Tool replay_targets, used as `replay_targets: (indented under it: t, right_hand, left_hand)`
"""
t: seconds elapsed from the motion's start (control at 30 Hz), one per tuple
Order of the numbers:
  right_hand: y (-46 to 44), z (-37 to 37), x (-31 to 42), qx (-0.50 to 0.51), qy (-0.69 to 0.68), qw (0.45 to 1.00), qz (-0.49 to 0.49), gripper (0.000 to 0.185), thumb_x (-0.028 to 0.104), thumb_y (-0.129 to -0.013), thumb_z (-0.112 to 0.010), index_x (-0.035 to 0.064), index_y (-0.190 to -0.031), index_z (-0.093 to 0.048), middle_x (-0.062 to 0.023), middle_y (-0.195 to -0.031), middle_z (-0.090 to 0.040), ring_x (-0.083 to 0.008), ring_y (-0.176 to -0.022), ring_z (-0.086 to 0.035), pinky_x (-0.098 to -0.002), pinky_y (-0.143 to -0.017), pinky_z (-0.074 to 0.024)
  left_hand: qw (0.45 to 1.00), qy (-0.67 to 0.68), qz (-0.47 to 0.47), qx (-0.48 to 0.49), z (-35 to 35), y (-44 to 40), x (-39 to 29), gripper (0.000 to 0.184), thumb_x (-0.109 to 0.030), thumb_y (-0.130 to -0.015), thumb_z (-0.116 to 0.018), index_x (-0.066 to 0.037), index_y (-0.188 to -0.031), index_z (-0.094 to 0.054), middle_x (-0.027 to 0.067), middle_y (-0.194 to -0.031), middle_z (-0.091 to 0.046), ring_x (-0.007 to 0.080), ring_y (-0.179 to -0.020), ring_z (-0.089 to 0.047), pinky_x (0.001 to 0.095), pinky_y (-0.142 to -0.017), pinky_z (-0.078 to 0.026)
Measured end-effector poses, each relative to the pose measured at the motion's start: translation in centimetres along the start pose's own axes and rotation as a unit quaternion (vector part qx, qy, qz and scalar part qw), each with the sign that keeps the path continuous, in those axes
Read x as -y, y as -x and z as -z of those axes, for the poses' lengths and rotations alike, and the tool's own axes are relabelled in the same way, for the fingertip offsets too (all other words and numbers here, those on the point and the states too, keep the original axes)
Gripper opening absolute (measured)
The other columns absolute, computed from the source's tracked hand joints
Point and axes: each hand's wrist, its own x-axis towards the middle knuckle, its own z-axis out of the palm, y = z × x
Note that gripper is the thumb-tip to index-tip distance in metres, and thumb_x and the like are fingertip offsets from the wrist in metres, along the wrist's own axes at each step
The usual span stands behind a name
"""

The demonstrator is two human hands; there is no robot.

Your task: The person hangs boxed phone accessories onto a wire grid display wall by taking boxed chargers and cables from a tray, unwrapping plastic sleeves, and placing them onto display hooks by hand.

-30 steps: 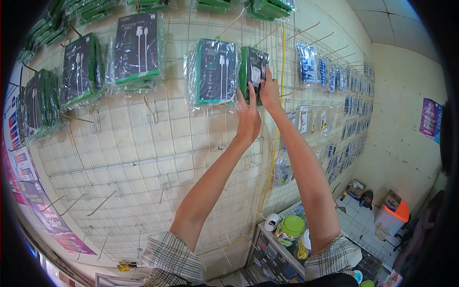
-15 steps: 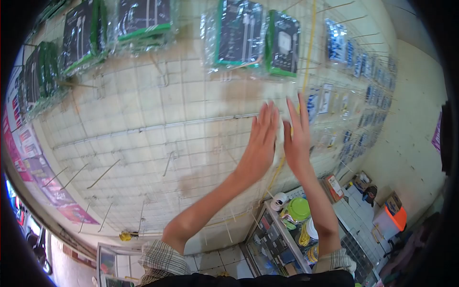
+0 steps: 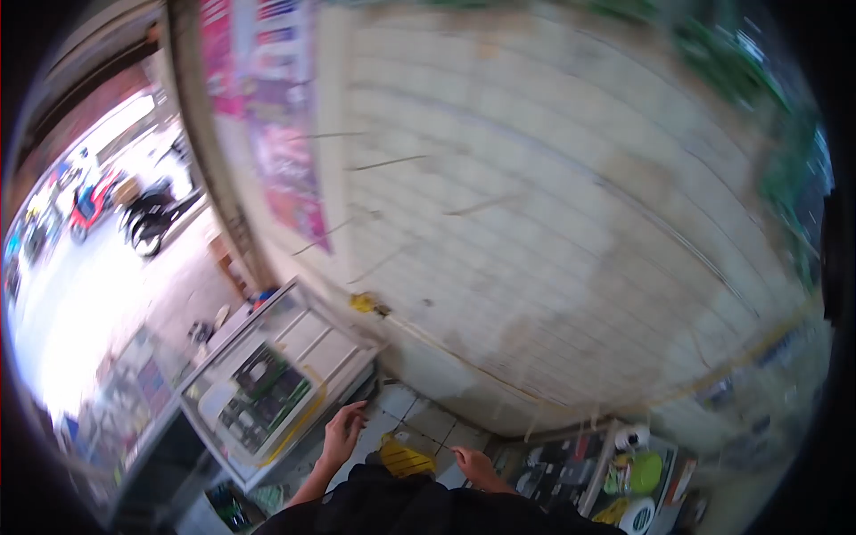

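Observation:
Both hands are low in the head view, close to the dark clothing on the body. My left hand [image 3: 343, 434] is raised beside the glass display case [image 3: 294, 343], its fingers apart and nothing in them. To the right, my right hand [image 3: 475, 465] has its fingers curled; whether it holds anything is too small to tell. Between the hands, a yellow item [image 3: 407, 456] shows above the tiled floor [image 3: 419, 415]. Green packages [image 3: 727, 62], blurred, hang at the upper right.
The wire grid wall [image 3: 553, 205] with metal hooks fills the centre. A pink poster [image 3: 285, 134] hangs at its left. Motorcycles [image 3: 150, 218] stand outside the opening. At the lower right, a second glass case [image 3: 562, 468] stands near a green container [image 3: 645, 473].
The view has swung left and down from the hanging packages to the display case and doorway. Both hands have left the packages and dropped near the body, farther apart.

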Motion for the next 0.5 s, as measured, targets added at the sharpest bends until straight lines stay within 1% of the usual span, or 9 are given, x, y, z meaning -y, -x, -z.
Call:
replay_targets:
  t: [0.03, 0.13, 0.2, 0.23, 0.3, 0.37, 0.4, 0.43, 0.5]
  right_hand:
    - [-1.1, -2.6, -3.6, 0.091, 0.05, 0.995, 0.007, 0.021, 0.017, -0.082, -0.047, 0.0054, -0.095, -0.06, -0.0187, -0.091, -0.059, -0.0351, -0.081, -0.058, -0.0422, -0.068, -0.0464]
    - [-2.8, -3.2, -9.8, 0.346, 0.291, 0.892, -0.009, 0.026, 0.019, -0.082, -0.045, 0.0034, -0.097, -0.06, -0.0198, -0.1, -0.058, -0.0366, -0.089, -0.056, -0.0463, -0.073, -0.0457]
    - [-5.8, -2.7, -9.9, 0.302, 0.285, 0.901, -0.126, 0.025, 0.018, -0.08, -0.046, 0.0007, -0.091, -0.06, -0.0213, -0.097, -0.058, -0.037, -0.092, -0.055, -0.0467, -0.077, -0.0441]
    - [-7.5, -3.3, -10.0, 0.318, 0.3, 0.893, -0.106, 0.025, 0.018, -0.08, -0.046, 0.0007, -0.091, -0.06, -0.0213, -0.097, -0.058, -0.037, -0.092, -0.055, -0.0467, -0.077, -0.0441]
    - [-11.4, -5.4, -10.8, 0.198, 0.259, 0.945, -0.03, 0.022, 0.015, -0.078, -0.047, -0.0007, -0.088, -0.059, -0.0231, -0.091, -0.057, -0.0383, -0.091, -0.055, -0.0469, -0.077, -0.0434]
    - [-15.9, -7.4, -9.2, 0.22, 0.223, 0.943, 0.112, 0.02, 0.014, -0.077, -0.049, -0.0007, -0.087, -0.059, -0.0245, -0.087, -0.056, -0.0402, -0.086, -0.054, -0.0476, -0.075, -0.0429]
    - [-17.7, -8.2, -5.7, 0.222, 0.196, 0.945, 0.14, 0.019, 0.013, -0.077, -0.049, -0.0007, -0.087, -0.059, -0.0258, -0.089, -0.055, -0.0415, -0.085, -0.052, -0.0475, -0.074, -0.0423]
    - [-19.2, -8.7, -2.0, 0.208, 0.142, 0.938, 0.237, 0.021, 0.015, -0.082, -0.047, -0.0014, -0.089, -0.057, -0.0248, -0.084, -0.052, -0.0419, -0.081, -0.051, -0.047, -0.071, -0.0411]
    - [-21.9, -10.8, 6.3, 0.172, 0.116, 0.936, 0.285, 0.021, 0.013, -0.083, -0.047, 0.0016, -0.096, -0.058, -0.021, -0.087, -0.052, -0.039, -0.081, -0.051, -0.0433, -0.07, -0.0419]
  left_hand:
    - [0.987, 0.029, 0.133, -0.083, 1.4, 3.2, 2.8, 0.03, 0.005, -0.081, -0.047, -0.003, -0.109, -0.051, 0.0077, -0.079, -0.059, 0.0139, -0.067, -0.057, 0.0259, -0.063, -0.046]
    - [0.919, 0.008, 0.266, -0.291, 4.6, 12.3, 8.8, 0.025, -0.002, -0.086, -0.044, -0.004, -0.11, -0.05, 0.0067, -0.077, -0.058, 0.0126, -0.068, -0.056, 0.0254, -0.062, -0.046]
    - [0.859, 0.003, 0.32, -0.399, 5.8, 17.6, 10.7, 0.024, -0.002, -0.087, -0.043, -0.005, -0.109, -0.051, 0.0066, -0.077, -0.057, 0.012, -0.068, -0.056, 0.0251, -0.062, -0.046]
    - [0.823, 0.002, 0.357, -0.441, 6.1, 19.7, 11.3, 0.024, -0.003, -0.087, -0.042, -0.005, -0.11, -0.05, 0.0064, -0.078, -0.057, 0.0117, -0.069, -0.056, 0.0251, -0.063, -0.047]
    - [0.792, 0.016, 0.377, -0.48, 6.2, 21.9, 12.6, 0.024, -0.004, -0.088, -0.042, -0.005, -0.11, -0.05, 0.0061, -0.078, -0.057, 0.0114, -0.07, -0.055, 0.0247, -0.063, -0.047]
    - [0.771, 0.053, 0.39, -0.5, 6.4, 23.3, 12.7, 0.024, -0.006, -0.089, -0.041, -0.005, -0.112, -0.049, 0.0052, -0.079, -0.056, 0.0106, -0.07, -0.055, 0.0237, -0.065, -0.047]
    - [0.781, 0.051, 0.378, -0.495, 6.8, 23.0, 12.9, 0.024, -0.007, -0.089, -0.042, -0.004, -0.112, -0.049, 0.0046, -0.077, -0.055, 0.0104, -0.071, -0.055, 0.0237, -0.065, -0.047]
    - [0.793, 0.031, 0.374, -0.481, 7.4, 22.0, 12.7, 0.023, -0.007, -0.089, -0.042, -0.004, -0.11, -0.05, 0.0043, -0.075, -0.055, 0.01, -0.07, -0.054, 0.0236, -0.065, -0.046]
    - [0.795, 0.021, 0.357, -0.489, 8.7, 19.7, 13.5, 0.021, -0.006, -0.089, -0.042, -0.004, -0.108, -0.052, 0.0041, -0.074, -0.055, 0.0096, -0.07, -0.054, 0.0234, -0.066, -0.046]
